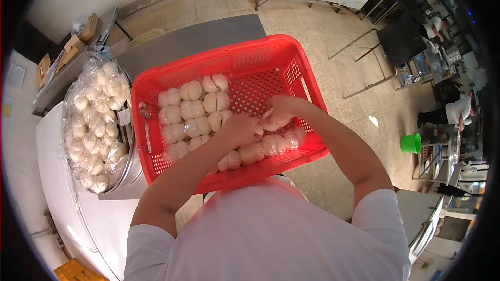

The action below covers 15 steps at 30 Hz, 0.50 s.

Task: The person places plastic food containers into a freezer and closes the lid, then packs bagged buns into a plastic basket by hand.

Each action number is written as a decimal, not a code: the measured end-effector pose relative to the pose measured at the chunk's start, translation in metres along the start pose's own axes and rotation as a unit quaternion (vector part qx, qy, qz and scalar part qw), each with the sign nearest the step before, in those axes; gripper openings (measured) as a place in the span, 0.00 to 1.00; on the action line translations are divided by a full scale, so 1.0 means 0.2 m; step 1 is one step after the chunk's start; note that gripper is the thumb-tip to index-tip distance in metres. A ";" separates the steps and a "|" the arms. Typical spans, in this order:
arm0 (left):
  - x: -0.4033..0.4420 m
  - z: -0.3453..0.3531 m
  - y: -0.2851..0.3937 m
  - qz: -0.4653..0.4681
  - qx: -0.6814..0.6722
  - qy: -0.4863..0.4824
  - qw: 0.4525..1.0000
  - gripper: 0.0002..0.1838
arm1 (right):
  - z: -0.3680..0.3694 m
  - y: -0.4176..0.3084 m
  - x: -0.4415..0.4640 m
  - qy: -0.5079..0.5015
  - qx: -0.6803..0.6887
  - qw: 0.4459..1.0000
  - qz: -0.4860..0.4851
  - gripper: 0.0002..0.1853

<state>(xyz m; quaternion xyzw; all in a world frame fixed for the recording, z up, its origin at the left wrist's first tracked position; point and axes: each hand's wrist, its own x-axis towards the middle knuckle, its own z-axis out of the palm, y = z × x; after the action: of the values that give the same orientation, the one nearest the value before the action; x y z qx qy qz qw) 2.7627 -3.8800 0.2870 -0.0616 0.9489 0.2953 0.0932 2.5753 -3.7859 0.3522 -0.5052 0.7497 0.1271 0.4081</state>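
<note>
Rows of pale, rounded pieces in clear plastic fill the left side and near edge of a red plastic crate. Over the middle of the crate, my left hand has its fingers bent around a pale piece whose outline is partly hidden. Just right of it, my right hand is closed on a pale wrapped piece. The two hands nearly touch. Part of the crate's perforated bottom shows beyond them, at the far right inside.
Left of the crate, a round tray holds many pale balls under plastic. A grey table lies beneath the crate. Far right are a green bucket, metal-legged tables and two people.
</note>
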 end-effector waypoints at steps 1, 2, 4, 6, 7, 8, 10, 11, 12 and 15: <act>-0.01 0.04 -0.05 0.005 0.013 0.009 1.000 0.23 | 0.09 0.06 0.08 -0.002 0.035 0.999 -0.035 0.29; -0.01 0.06 -0.07 0.010 0.027 0.017 0.999 0.23 | 0.15 0.10 0.13 -0.003 0.069 0.995 -0.069 0.28; -0.06 0.01 -0.03 0.000 0.023 0.025 0.999 0.23 | 0.19 0.10 0.16 -0.061 0.148 0.987 -0.004 0.28; -0.08 -0.02 -0.01 -0.019 0.025 0.015 0.999 0.23 | 0.22 0.09 0.18 -0.075 0.185 0.980 0.011 0.28; -0.08 -0.02 -0.01 -0.031 0.030 0.001 0.999 0.23 | 0.24 0.08 0.18 -0.060 0.185 0.981 -0.006 0.28; -0.08 -0.02 0.00 -0.043 0.035 -0.012 0.998 0.23 | 0.25 0.07 0.18 -0.045 0.183 0.982 -0.024 0.28; -0.10 0.01 -0.01 0.003 0.072 0.024 0.997 0.23 | 0.29 0.04 0.22 -0.038 0.103 0.994 0.002 0.27; -0.11 0.02 -0.02 0.024 0.091 0.041 0.995 0.24 | 0.32 0.02 0.23 -0.034 0.063 0.997 0.014 0.27; -0.12 0.00 -0.01 0.049 0.085 0.033 0.995 0.24 | 0.30 -0.04 0.16 -0.042 0.025 0.999 0.009 0.29; -0.17 -0.09 0.05 0.071 0.063 0.024 0.995 0.23 | 0.25 -0.13 0.01 -0.062 -0.016 0.998 0.001 0.37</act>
<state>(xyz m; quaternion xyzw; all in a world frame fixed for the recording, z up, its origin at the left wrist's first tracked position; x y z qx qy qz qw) 2.7911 -3.8798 0.3144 0.0049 0.9696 0.2389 0.0530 2.6220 -3.7691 0.3239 -0.5022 0.7214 0.1700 0.4455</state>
